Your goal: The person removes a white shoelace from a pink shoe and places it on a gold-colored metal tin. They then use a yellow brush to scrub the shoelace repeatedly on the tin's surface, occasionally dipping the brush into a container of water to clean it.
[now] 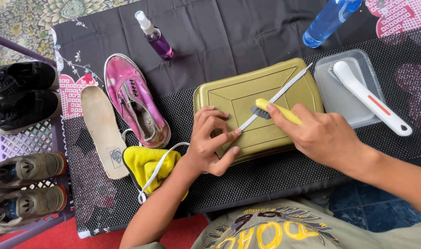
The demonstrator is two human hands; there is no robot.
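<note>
Surroundings: pink sneaker (136,99) lies unlaced, left of the gold lid (284,87); a loose insole (102,131) lies just beside it, a yellow cloth (148,161) near its toe.
Far side: small purple spray bottle (155,38) and a blue bottle (329,19) on the black cloth (224,32), well apart.
Left edge: lilac basket (37,138) with two dark shoes and two tan ones in it.
Obstruction: nothing covers the lace; the left forearm crosses the yellow cloth.
Left hand (212,140): grip closed, thumb and fingertips pinning the white shoelace (284,90) flat to the lid.
Right hand (323,133): grip closed round the yellow brush (277,109), bristles on the lace.
Lace position: stretched diagonally across the lid on the tabletop (265,177); slack end trails over the yellow cloth.
Container: clear tray (328,94), right of the lid, holds a white long-handled brush (369,97).
</note>
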